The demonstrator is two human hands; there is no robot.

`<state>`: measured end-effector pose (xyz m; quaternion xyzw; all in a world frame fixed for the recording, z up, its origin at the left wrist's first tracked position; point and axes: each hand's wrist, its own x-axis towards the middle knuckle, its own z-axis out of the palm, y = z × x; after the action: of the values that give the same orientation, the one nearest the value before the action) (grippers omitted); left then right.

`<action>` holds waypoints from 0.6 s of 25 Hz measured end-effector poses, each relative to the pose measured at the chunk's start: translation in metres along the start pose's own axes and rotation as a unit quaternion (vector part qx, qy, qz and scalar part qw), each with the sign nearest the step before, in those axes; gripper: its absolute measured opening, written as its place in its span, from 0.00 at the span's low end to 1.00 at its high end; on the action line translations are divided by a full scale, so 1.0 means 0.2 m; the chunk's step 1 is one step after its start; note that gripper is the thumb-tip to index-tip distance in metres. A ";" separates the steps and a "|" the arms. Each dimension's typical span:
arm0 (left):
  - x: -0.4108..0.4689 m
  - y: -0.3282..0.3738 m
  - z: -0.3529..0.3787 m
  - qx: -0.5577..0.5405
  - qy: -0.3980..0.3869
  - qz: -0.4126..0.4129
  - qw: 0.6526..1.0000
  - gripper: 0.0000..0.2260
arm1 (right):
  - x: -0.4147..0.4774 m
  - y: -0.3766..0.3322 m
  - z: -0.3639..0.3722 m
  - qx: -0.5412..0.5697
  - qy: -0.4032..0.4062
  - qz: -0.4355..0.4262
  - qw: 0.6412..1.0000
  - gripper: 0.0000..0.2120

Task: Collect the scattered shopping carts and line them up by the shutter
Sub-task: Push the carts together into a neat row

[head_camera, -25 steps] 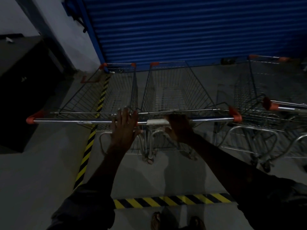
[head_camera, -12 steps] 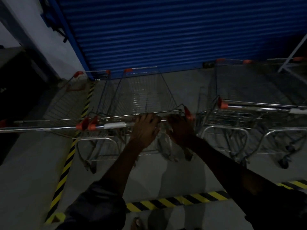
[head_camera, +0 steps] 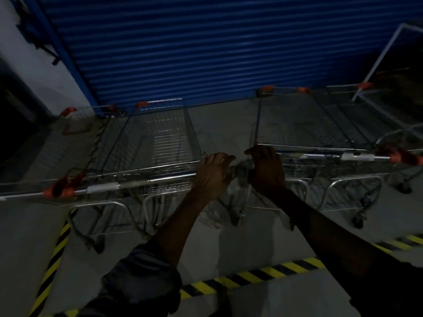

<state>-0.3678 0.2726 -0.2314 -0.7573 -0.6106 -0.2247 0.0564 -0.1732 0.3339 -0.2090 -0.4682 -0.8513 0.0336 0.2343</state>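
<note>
Since my two hands sit almost knuckle to knuckle in the gap between two carts, the likeliest mishap, I judge, is a pinch; if the bar ends swing together, my fingers (head_camera: 219, 160) are caught between them; a swivelling castor could also skew a basket out of the row.

Both forearms stretch forward and converge. My left hand (head_camera: 211, 177) has its fingers curled over the right end of the handle (head_camera: 137, 183) of the middle shopping cart (head_camera: 160, 138); my right hand (head_camera: 266, 172) is curled round the left end of the bar (head_camera: 320, 156) of the right shopping cart (head_camera: 309, 124); dimness and blur hide how firm either grip is.

Beyond my fingers the baskets nose close to the blue shutter (head_camera: 206, 42); a far-left cart (head_camera: 75, 131) and a far-right cart (head_camera: 357, 110) flank them; striped floor tape (head_camera: 251, 277) lies behind my wrists.
</note>
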 end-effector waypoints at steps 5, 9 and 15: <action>0.35 0.17 0.18 -0.040 -0.020 0.036 0.998 0.28 | 0.02 0.36 -0.09 -0.057 0.013 0.052 0.997 0.30; 0.56 0.29 0.32 -0.054 -0.046 0.097 0.993 0.31 | 0.02 0.65 -0.12 -0.113 -0.054 0.129 0.984 0.37; 0.75 0.30 0.68 0.058 -0.143 0.127 0.980 0.26 | 0.04 1.10 -0.01 -0.136 -0.122 0.092 0.979 0.30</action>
<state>-0.2517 0.4412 -0.2805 -0.8482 -0.5235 -0.0695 0.0407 -0.0037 0.4632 -0.2644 -0.5644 -0.8234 -0.0042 0.0586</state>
